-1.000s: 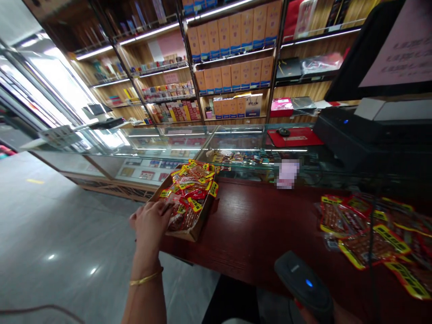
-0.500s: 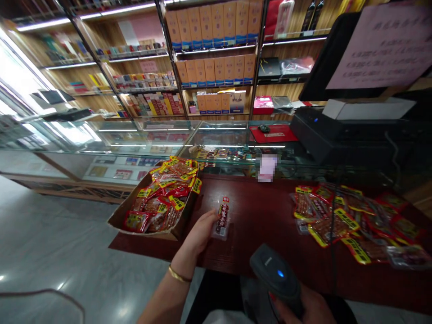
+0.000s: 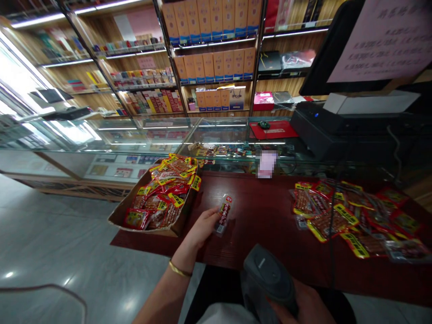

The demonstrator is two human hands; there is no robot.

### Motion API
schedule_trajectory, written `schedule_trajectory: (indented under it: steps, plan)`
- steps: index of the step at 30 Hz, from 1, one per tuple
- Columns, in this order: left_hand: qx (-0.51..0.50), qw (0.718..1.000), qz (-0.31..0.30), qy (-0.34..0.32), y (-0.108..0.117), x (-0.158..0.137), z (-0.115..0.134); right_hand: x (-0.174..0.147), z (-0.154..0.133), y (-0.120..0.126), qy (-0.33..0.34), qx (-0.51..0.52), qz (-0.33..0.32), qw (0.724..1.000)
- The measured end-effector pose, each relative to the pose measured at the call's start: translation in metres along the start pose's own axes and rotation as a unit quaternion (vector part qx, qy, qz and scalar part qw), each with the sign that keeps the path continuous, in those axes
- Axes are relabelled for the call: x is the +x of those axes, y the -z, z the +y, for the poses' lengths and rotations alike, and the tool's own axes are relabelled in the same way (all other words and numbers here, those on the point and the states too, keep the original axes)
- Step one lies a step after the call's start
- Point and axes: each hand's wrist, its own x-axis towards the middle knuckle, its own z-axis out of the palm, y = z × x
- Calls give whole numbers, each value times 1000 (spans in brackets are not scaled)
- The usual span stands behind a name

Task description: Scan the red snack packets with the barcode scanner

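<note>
My left hand (image 3: 205,225) is closed on the edge of a snack packet (image 3: 223,215), a slim clear pack with a dark printed label and a red mark at its top. The packet is just over the dark red-brown tabletop (image 3: 256,211); whether it touches the wood I cannot tell. Close to my body, my right hand (image 3: 303,303) is wrapped round a dark grey barcode scanner (image 3: 270,274), whose head points forward and left. Part of that hand is hidden behind the scanner. Left of my left hand stands an open cardboard box (image 3: 172,230) full of red and yellow snack packets (image 3: 162,193).
More snack packets (image 3: 337,220) lie in a loose pile on the right, with a dark cable (image 3: 332,243) hanging before them. Behind the table runs a glass display counter (image 3: 216,135). A monitor (image 3: 324,58) and a black cash drawer (image 3: 330,135) stand at right.
The packet in my left hand has tilted, its top leaning to the right. The scanner has shifted slightly left, and its blue light no longer shows.
</note>
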Motion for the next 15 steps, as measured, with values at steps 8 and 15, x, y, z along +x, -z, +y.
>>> schedule_trajectory:
  steps: [8, 15]
  plan:
    - [37, 997, -65, -7, -53, 28, -24, -1, 1, 6, -11, 48, 64, 997]
    - [151, 969, -188, -43, -211, 100, -15, -23, 19, 13, -34, 54, 211, 975]
